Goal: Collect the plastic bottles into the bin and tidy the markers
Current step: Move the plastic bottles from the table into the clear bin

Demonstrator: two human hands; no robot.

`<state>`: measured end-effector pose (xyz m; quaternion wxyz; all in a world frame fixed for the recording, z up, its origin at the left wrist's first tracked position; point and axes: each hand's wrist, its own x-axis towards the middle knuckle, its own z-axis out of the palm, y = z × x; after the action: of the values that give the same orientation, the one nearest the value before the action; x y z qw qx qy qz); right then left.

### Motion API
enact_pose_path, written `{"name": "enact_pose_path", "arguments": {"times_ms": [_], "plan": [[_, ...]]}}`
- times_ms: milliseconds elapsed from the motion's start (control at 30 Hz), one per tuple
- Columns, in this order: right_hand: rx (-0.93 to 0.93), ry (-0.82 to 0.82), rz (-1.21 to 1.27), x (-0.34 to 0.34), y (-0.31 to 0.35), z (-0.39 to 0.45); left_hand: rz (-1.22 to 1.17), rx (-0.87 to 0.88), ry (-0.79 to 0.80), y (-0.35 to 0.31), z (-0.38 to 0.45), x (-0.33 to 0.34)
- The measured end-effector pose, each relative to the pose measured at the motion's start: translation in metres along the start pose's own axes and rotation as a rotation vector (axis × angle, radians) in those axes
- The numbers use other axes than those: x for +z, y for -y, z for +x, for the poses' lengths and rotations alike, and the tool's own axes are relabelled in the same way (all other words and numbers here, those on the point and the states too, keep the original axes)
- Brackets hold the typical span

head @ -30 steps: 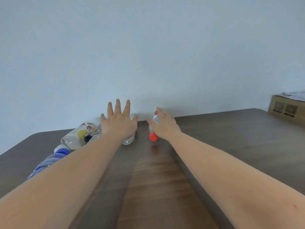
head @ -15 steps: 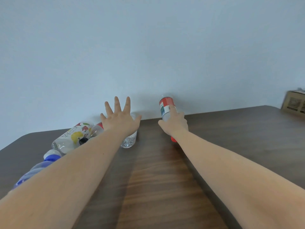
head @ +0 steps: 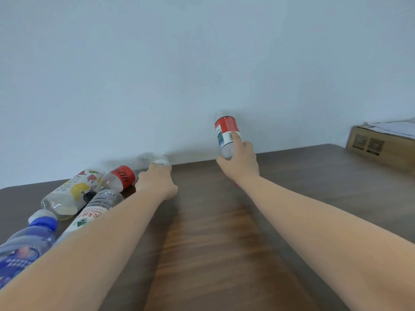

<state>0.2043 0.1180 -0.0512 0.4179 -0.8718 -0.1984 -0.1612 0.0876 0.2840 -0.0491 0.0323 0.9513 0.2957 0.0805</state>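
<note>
Gripping a red-label bottle (head: 226, 135) upside down, the right hand (head: 239, 163) sits mid-frame; the left hand (head: 157, 182) closes on a blurred clear bottle (head: 157, 161).

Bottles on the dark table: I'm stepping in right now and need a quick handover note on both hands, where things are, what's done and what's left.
Right hand: closed on the red-label bottle, lifted off the table, base up.
Left hand: closed on a clear bottle at the far table edge; blurred, so I cannot tell if it is lifted.
Lying at far left: the picture-label bottle, the red-band bottle, the white-label bottle and the blue-cap bottle.
A cardboard box sits at far right.
No bin or markers in view.
Done: two bottles gripped.
Left: bin all six, then tidy the markers.
</note>
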Motion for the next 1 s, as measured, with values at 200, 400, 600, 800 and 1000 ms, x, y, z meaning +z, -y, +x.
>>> {"name": "enact_pose_path", "arguments": {"times_ms": [200, 400, 600, 800, 1000], "plan": [[-0.008, -0.139, -0.037, -0.071, -0.007, -0.001, -0.222, 0.138, -0.300, -0.048, -0.023, -0.030], [0.001, -0.307, -0.074, -0.166, -0.032, -0.020, -0.349, 0.290, -0.393, -0.126, -0.055, -0.063], [0.046, -0.443, -0.145, -0.276, -0.066, -0.048, -0.401, 0.446, -0.399, -0.216, -0.103, -0.084], [0.133, -0.548, -0.212, -0.375, -0.116, -0.089, -0.434, 0.615, -0.401, -0.306, -0.156, -0.095], [0.259, -0.625, -0.276, -0.454, -0.171, -0.137, -0.457, 0.784, -0.380, -0.393, -0.214, -0.097]]}}
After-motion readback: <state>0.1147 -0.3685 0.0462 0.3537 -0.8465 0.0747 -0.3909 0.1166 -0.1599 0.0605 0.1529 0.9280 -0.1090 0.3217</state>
